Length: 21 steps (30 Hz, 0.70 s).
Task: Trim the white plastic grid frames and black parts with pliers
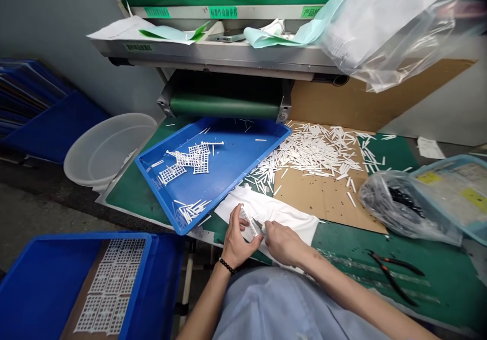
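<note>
My left hand, with a black bead bracelet at the wrist, grips a white plastic grid piece between thumb and fingers, tilted on edge. Close to its right side, my right hand is closed in a fist-like grip. A small greyish edge shows by its fingers, but what it holds is mostly hidden. Beneath both hands a white cloth lies on the green work table. Several similar white grids lie overlapping in the blue tray to the upper left.
White plastic strips are heaped on cardboard at the right. Pliers and a plastic bag lie farther right. A blue crate at lower left holds rows of grids. A conveyor roller stands behind the tray.
</note>
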### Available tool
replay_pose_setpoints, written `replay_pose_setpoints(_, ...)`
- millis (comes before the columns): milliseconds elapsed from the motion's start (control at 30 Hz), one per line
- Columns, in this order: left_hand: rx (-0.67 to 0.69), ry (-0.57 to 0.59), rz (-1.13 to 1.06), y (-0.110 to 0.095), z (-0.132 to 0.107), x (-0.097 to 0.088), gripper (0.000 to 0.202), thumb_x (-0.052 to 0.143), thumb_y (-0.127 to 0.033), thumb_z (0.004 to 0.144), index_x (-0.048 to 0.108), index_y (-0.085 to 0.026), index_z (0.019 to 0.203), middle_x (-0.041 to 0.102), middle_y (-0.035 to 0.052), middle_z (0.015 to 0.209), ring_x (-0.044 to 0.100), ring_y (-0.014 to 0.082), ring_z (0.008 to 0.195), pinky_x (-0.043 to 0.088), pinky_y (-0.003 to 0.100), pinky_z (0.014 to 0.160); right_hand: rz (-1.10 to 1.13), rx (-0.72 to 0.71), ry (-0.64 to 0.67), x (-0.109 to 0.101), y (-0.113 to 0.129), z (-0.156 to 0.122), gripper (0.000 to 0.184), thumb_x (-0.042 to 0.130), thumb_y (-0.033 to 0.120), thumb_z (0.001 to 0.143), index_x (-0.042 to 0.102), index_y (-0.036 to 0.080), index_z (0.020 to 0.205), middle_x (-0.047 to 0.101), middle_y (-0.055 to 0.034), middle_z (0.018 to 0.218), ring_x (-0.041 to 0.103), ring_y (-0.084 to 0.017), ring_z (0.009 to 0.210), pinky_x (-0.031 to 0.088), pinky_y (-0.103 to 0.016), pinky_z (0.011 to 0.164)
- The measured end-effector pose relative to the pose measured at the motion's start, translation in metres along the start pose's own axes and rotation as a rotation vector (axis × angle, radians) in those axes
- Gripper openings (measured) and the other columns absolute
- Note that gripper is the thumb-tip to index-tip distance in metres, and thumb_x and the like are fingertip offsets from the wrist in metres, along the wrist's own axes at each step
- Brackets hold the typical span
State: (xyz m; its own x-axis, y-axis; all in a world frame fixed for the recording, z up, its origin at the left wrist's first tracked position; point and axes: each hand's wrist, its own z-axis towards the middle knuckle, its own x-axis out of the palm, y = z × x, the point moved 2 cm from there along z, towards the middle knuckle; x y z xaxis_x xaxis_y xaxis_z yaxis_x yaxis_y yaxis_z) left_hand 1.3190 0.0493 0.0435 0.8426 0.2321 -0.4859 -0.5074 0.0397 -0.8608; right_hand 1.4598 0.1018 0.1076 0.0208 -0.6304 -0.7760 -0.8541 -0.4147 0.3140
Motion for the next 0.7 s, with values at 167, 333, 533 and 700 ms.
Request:
replay_pose_setpoints(167,-0.024,0.000,0.001,0.003,0.001,-0.001,0.096,0.070,-0.022,0.066,0.016,-0.020,0.145,0.056,0.0116,0.114,0.059,0.0201,0.092,0.054,0.036,0.080,-0.004,0.013,0.016,-0.004,0.009,0.001,0.029,0.041,0.018,0.088,0.051,0.008,0.113,0.060,-0.0189,0.109,0.059,-0.027,0.099,0.039,-0.034,0.078)
replay_pose_setpoints(333,-0.014,0.006,-0.006,0.006,0.005,-0.002,0.095,0.069,-0.025,0.066,0.016,-0.019,0.145,0.059,0.0099,0.105,0.061,0.0212,0.092,0.055,0.036,0.078,0.010,0.023,0.013,0.000,0.013,0.006,0.029,0.040,0.020,0.088,0.050,0.009,0.113,0.059,-0.0175,0.108,0.059,-0.026,0.096,0.038,-0.033,0.076)
replay_pose_setpoints(533,-0.035,0.023,-0.015,0.010,0.009,-0.003,0.096,0.070,-0.026,0.064,0.017,-0.021,0.145,0.060,0.0097,0.106,0.062,0.0216,0.091,0.055,0.035,0.078,0.039,0.057,0.021,0.005,0.010,0.011,0.026,0.041,0.019,0.087,0.050,0.011,0.110,0.058,-0.0153,0.107,0.059,-0.025,0.094,0.037,-0.032,0.074)
replay_pose_setpoints(700,-0.052,0.025,-0.016,0.011,0.012,-0.002,0.095,0.070,-0.026,0.063,0.020,-0.020,0.143,0.059,0.0105,0.110,0.062,0.0214,0.090,0.056,0.034,0.077,0.048,0.080,0.046,0.006,0.009,0.015,0.026,0.041,0.017,0.085,0.049,0.012,0.109,0.058,-0.0142,0.105,0.059,-0.024,0.091,0.037,-0.032,0.074)
